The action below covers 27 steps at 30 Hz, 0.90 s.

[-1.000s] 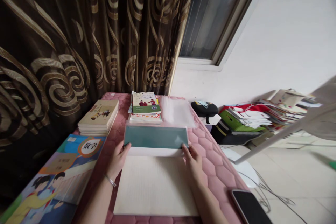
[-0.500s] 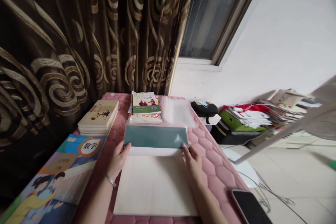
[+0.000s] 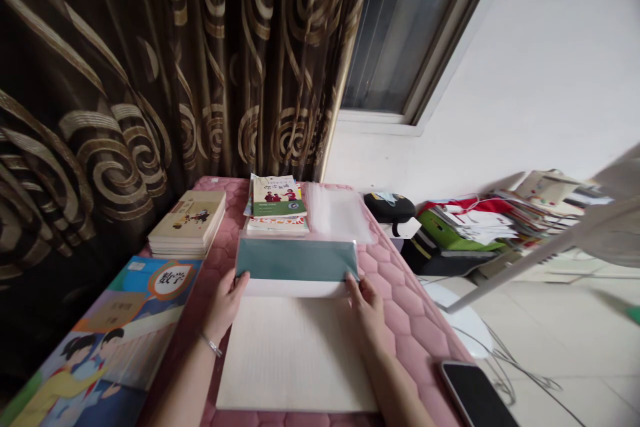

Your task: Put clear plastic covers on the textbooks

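An open book (image 3: 295,353) lies in front of me on the pink quilted surface, its pale page facing up. Its teal and white cover (image 3: 297,260) is raised at the far end, and a clear plastic book cover (image 3: 300,236) shows along its top edge. My left hand (image 3: 227,297) pinches the left edge of the teal cover between thumb and fingers. At the right edge, my right hand (image 3: 366,300) grips it the same way. Whether the fingers press on plastic, card or both is hard to tell.
A math textbook (image 3: 125,340) and a stack of beige books (image 3: 189,221) lie left. Beyond are more booklets (image 3: 277,200) and clear plastic sleeves (image 3: 337,212). A phone (image 3: 477,393) rests at the right edge; a white fan (image 3: 520,267) stands on the floor beside cables.
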### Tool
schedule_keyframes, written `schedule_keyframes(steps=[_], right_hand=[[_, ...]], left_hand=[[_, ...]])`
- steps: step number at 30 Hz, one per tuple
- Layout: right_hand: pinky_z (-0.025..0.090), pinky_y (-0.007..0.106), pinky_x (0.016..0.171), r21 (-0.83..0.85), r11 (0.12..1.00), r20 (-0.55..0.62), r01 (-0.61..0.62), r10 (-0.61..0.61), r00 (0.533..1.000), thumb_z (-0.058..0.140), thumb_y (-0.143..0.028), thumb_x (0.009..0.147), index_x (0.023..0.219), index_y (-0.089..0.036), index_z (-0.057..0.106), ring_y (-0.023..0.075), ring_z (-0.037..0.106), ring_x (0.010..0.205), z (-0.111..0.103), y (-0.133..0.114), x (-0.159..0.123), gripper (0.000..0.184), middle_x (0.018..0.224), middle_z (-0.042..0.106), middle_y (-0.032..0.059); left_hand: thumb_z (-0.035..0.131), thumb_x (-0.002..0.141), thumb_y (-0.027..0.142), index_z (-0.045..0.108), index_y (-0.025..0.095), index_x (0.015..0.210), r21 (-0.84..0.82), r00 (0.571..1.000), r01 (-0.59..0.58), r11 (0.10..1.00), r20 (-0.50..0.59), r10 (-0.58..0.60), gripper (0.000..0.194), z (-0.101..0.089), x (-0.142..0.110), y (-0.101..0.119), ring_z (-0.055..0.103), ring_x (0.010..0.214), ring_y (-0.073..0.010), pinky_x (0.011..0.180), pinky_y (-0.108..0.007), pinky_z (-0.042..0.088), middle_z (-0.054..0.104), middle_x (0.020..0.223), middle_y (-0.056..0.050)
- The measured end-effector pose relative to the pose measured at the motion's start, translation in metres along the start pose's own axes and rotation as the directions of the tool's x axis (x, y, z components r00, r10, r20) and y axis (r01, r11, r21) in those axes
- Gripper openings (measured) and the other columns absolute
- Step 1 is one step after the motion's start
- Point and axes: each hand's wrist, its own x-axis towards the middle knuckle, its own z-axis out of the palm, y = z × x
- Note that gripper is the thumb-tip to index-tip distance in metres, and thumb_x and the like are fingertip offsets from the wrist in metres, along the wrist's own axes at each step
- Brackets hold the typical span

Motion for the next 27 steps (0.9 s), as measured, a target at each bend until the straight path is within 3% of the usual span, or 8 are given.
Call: schedule_keyframes(steps=[16,27], right_hand=[[0.046,0.028,0.068,0.084,0.996,0.014,-0.018,0.017,1.000,0.066,-0.051,0.069,0.101,-0.018,0.068,0.0214,0.060,0.079,-0.003,0.011,0.001,0.047,0.084,0.069,0.0032],[0.047,0.027,0.063,0.102,0.993,0.029,-0.057,0.054,0.998,0.067,-0.055,0.068,0.095,-0.019,0.068,0.0205,0.061,0.075,-0.002,0.009,0.001,0.045,0.080,0.069,0.0025]], left_hand=[[0.058,0.075,0.050,0.065,0.014,0.091,0.034,1.000,0.007,0.999,-0.026,-0.006,0.040,0.001,0.001,0.000,0.063,0.083,-0.0222,0.080,-0.034,0.048,0.070,0.085,-0.006],[0.058,0.074,0.047,0.066,0.016,0.098,0.016,0.997,0.041,0.999,-0.064,-0.040,0.040,0.001,-0.004,0.009,0.062,0.098,-0.0245,0.089,-0.034,0.046,0.071,0.100,-0.008]])
